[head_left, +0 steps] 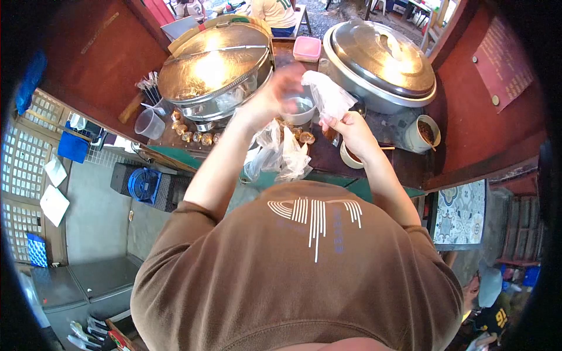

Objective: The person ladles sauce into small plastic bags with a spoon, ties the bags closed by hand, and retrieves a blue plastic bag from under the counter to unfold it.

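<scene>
My right hand (351,130) is closed around the lower end of a whitish plastic bag (329,96), which stands up from the fingers. Just left of the bag's top is my left hand (280,96), smeared by motion, so its fingers cannot be made out. Below it, a clear round tub (300,111) is partly covered. Loose clear plastic bags (281,153) hang at the counter's near edge, beneath my left hand. Close under my right hand sits a bowl (351,158) with a stick-like handle.
Two large lidded metal pots (213,61) (383,61) flank the hands. A pink-lidded box (307,48) stands between them. At right is a tub of dark contents (422,133); at left, an empty plastic cup (150,124) and small golden-capped items (206,138). A person (274,14) sits beyond the counter.
</scene>
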Demonstrator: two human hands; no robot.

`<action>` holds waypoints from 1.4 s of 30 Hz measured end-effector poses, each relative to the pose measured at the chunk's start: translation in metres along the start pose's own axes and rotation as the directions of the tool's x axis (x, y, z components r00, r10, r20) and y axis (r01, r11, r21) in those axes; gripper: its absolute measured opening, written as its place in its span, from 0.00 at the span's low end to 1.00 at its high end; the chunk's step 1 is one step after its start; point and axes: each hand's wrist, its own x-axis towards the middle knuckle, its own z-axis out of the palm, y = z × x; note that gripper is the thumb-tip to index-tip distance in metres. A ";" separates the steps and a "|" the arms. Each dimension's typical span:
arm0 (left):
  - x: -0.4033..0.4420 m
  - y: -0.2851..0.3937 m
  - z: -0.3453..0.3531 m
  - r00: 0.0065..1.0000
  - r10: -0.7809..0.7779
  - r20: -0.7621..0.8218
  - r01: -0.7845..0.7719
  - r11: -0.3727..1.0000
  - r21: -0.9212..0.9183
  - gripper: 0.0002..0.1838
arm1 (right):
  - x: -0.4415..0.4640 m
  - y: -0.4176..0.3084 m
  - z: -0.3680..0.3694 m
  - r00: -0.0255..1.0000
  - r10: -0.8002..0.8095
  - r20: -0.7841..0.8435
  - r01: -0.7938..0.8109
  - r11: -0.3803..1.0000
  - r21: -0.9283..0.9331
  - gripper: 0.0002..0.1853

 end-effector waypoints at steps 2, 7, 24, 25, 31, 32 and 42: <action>-0.012 -0.020 0.021 0.979 -0.100 0.175 -0.011 0.842 0.539 0.49 | 0.000 -0.002 -0.001 0.998 0.051 0.045 -0.049 0.998 -0.043 0.11; 0.007 -0.008 0.046 0.926 0.250 0.283 -0.368 0.762 0.532 0.18 | -0.002 0.001 0.006 0.989 0.039 0.142 -0.004 0.971 -0.240 0.10; 0.015 0.032 0.059 0.981 0.135 -0.139 -0.062 0.897 0.439 0.13 | -0.003 -0.009 0.018 0.962 -0.063 0.266 0.098 0.988 -0.121 0.15; 0.011 0.042 0.066 0.986 0.088 -0.140 -0.004 0.859 0.512 0.13 | -0.004 -0.013 0.021 0.961 -0.090 0.261 0.090 0.996 0.014 0.16; 0.013 0.037 0.063 0.989 0.042 -0.145 0.062 0.762 0.645 0.16 | 0.006 -0.021 0.024 0.960 -0.097 0.264 0.080 0.994 0.077 0.20; 0.012 0.036 0.062 0.989 0.041 -0.142 0.062 0.758 0.650 0.16 | 0.008 -0.019 0.024 0.962 -0.094 0.258 0.082 0.995 0.054 0.20; -0.002 0.047 0.053 0.889 0.216 -0.404 0.110 0.754 0.647 0.14 | 0.005 -0.010 0.030 0.945 -0.119 0.304 0.127 0.992 -0.006 0.18</action>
